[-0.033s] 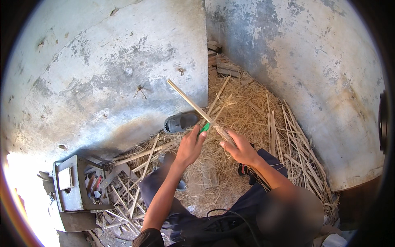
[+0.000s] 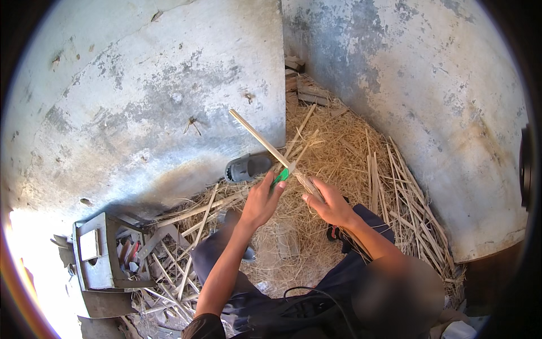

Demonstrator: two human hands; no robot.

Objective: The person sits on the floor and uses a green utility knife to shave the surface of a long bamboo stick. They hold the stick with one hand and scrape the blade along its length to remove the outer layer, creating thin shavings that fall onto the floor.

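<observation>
My left hand [image 2: 261,202] is closed around a green-handled tool [image 2: 283,175], seemingly a knife. A small pale blade at its upper end touches a wooden stick [image 2: 257,135]. The stick is long, pale and split, and slants up to the left. Its lower, frayed end is in the closed fingers of my right hand [image 2: 330,204], so both hands meet the stick close together over the shavings. Whether the blade is cutting into the wood cannot be made out.
Curly shavings [image 2: 333,141] cover the floor between my legs. Thin wooden strips [image 2: 415,203] lie along the right wall, with more sticks at the left. A grey slipper [image 2: 240,168] sits by the left wall, and an overturned wooden stool [image 2: 104,254] stands lower left.
The green-handled tool has shifted very slightly, showing a bit more of its handle. Both hands and the stick stay in nearly the same place.
</observation>
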